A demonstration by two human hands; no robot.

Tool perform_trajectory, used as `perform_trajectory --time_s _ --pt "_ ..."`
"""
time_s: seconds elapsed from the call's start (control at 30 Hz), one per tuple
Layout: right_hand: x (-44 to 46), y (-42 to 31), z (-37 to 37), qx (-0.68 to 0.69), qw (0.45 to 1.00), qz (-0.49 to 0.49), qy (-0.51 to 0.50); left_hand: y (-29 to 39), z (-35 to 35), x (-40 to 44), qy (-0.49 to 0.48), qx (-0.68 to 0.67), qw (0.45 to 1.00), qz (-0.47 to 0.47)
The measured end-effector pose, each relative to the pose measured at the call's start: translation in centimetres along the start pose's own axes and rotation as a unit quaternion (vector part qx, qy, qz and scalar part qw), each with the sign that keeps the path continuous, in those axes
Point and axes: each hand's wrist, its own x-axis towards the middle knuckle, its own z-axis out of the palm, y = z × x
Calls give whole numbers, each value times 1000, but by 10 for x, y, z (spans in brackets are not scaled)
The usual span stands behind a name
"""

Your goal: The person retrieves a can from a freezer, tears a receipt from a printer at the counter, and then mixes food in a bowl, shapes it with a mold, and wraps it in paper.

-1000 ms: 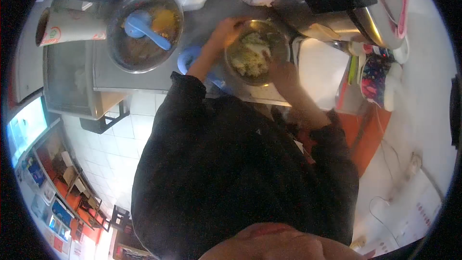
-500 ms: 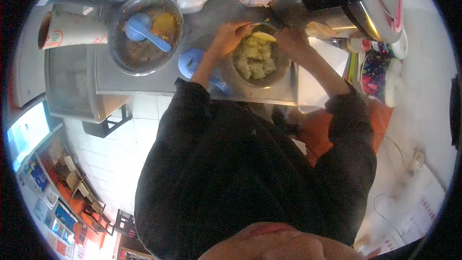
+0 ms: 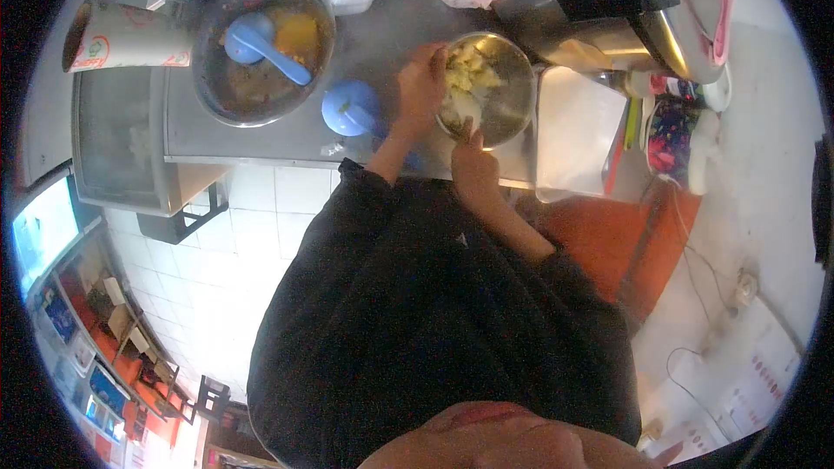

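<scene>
Yellowish food (image 3: 473, 69) lies in a metal bowl (image 3: 514, 91) on the desk (image 3: 217, 144), the left hand (image 3: 422, 91) gripping the bowl's rim with its fingers, while the right hand (image 3: 475, 170) has its fingers closed on a pale utensil (image 3: 468, 124).

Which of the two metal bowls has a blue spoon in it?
The left bowl: the blue spoon lies in it. The right bowl holds yellowish food.

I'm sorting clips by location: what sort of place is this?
Likely a kitchen or food-prep area: a large steel bowl holding a blue plastic spoon, and a smaller round steel bowl of yellowish food, on a grey counter.
</scene>
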Motion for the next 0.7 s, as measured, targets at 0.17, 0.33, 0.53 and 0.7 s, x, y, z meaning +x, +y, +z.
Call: perform_trajectory --time_s 0.17,0.33,0.53,0.7 --pt "29 56 -46 -17 992 -124 -24 -4 -1 -1 -67 73 991 -89" --pt "4 32 -2 -2 994 -106 14 3 0 -4 -65 -18 993 -94" --pt "15 59 -78 14 987 -95 -129 12 -7 9 -52 51 993 -94" --pt "47 86 13 77 959 -232 140 5 -1 -2 -84 -6 985 -151"
